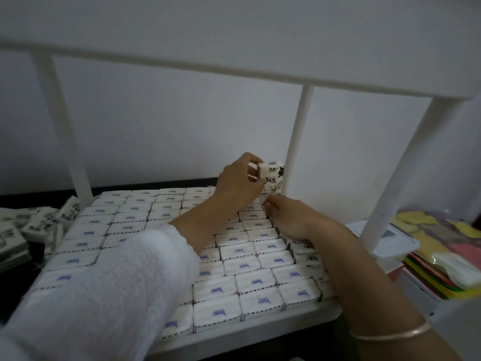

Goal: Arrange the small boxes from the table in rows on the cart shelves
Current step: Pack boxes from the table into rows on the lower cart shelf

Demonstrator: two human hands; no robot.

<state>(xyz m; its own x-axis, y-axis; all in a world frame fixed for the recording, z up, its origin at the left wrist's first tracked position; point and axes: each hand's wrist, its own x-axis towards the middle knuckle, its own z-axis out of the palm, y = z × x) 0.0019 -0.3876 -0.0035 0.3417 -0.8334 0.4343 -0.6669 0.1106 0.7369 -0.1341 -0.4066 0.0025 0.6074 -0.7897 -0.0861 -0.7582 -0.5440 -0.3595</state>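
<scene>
My left hand (239,183) pinches a box (272,175) over the shelf (260,332). My right hand (289,217) rests on the rows (236,250), grip unclear.

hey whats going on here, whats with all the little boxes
A person is filling a white cart shelf with small boxes laid in rows. The left hand holds one box upright at the far right corner, next to a post, not yet set down. The right hand rests on the rows of boxes just below it. The shelf is nearly covered. More loose boxes lie in a pile off to the left.
</scene>
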